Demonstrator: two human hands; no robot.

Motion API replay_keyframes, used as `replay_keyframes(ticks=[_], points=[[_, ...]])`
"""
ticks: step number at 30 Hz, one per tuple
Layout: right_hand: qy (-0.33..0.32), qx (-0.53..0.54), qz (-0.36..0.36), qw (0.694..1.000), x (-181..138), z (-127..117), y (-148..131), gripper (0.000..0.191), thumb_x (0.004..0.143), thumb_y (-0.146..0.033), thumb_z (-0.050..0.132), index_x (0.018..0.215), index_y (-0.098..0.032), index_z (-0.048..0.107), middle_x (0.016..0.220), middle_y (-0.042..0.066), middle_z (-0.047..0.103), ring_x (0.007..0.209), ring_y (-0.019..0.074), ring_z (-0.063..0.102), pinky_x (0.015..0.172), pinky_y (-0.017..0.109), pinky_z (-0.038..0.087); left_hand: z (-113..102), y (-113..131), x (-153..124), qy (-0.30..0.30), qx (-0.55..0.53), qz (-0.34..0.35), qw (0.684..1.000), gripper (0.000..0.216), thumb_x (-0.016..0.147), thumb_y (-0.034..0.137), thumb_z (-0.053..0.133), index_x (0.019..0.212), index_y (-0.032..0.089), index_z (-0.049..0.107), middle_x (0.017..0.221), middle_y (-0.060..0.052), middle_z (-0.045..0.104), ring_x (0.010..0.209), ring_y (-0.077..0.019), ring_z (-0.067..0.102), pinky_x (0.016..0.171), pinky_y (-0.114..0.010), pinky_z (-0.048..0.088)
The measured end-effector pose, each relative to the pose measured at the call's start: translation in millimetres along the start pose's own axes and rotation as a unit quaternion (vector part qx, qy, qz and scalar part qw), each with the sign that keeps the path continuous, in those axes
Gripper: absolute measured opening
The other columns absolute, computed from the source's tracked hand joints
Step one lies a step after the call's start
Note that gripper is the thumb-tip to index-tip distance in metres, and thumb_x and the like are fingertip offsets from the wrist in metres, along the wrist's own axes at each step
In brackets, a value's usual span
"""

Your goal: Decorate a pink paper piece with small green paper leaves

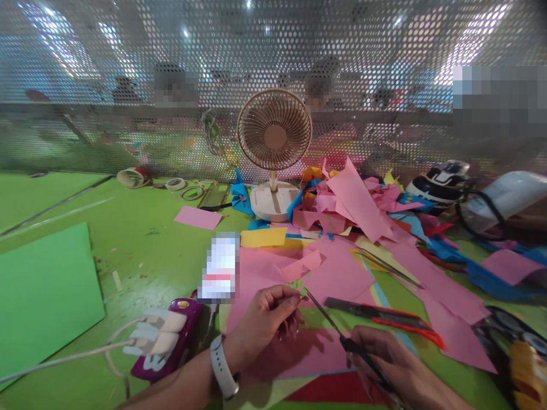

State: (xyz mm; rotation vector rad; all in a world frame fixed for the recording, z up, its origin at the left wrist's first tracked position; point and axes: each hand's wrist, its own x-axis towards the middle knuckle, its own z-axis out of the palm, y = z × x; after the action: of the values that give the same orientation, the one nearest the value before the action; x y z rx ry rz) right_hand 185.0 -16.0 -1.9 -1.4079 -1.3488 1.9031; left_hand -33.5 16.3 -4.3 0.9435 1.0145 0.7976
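Observation:
My left hand (267,322), with a white watch on its wrist, pinches a very small piece between thumb and fingers, too small to name. My right hand (391,364) grips black-handled scissors (337,330); their thin blades point up-left and their tips meet the left fingertips. Both hands hover over pink paper sheets (337,273) lying on the green table (141,250).
A beige desk fan (273,151) stands mid-table beside a heap of pink, blue and yellow scraps (354,199). A ruler (384,316), a green sheet (43,290), a purple device with white plugs (166,339), tape rolls (175,183) and a perforated screen (128,85) surround them.

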Motion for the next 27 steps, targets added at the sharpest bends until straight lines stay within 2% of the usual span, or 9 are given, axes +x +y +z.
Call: replay_keyframes(ticks=[5,11,22,27], points=[[-0.012,-0.009,-0.011,1.0,1,1,0,0.046,0.064,-0.06,0.06,0.062,-0.017,0.045,0.05,-0.007,0.036,0.041,0.0036,0.025,0.038,0.017,0.021,1,-1,0,0.009,0.01,-0.022,1.0,0.034,0.075,0.044,0.059,0.089,0.013,0.06,0.061,-0.001,0.061,0.044,-0.0065,0.049,0.042,-0.018,0.032],[-0.016,-0.014,-0.01,1.0,4,0,8,0.044,0.067,-0.057,0.06,0.063,-0.017,0.044,0.05,-0.008,0.036,0.04,0.0027,0.022,0.037,0.017,0.019,0,-3,0,0.008,0.015,-0.029,0.999,0.034,0.076,0.04,0.059,0.097,0.013,0.061,0.061,-0.002,0.062,0.045,-0.0068,0.05,0.043,-0.018,0.031],[0.003,-0.017,0.004,1.0,3,2,4,0.046,0.064,-0.059,0.061,0.063,-0.017,0.044,0.051,-0.007,0.037,0.043,0.0034,0.027,0.039,0.016,0.023,1,-2,0,0.014,0.016,-0.021,1.0,0.034,0.077,0.039,0.058,0.097,0.012,0.06,0.063,-0.003,0.063,0.045,-0.0065,0.05,0.043,-0.018,0.033],[0.021,-0.022,0.002,1.0,5,0,9,0.046,0.064,-0.06,0.061,0.062,-0.017,0.044,0.05,-0.007,0.04,0.042,0.0032,0.029,0.039,0.016,0.027,0,-2,1,0.005,0.024,-0.014,1.0,0.03,0.077,0.039,0.058,0.09,0.012,0.062,0.064,-0.003,0.062,0.048,-0.0068,0.051,0.047,-0.018,0.035]])
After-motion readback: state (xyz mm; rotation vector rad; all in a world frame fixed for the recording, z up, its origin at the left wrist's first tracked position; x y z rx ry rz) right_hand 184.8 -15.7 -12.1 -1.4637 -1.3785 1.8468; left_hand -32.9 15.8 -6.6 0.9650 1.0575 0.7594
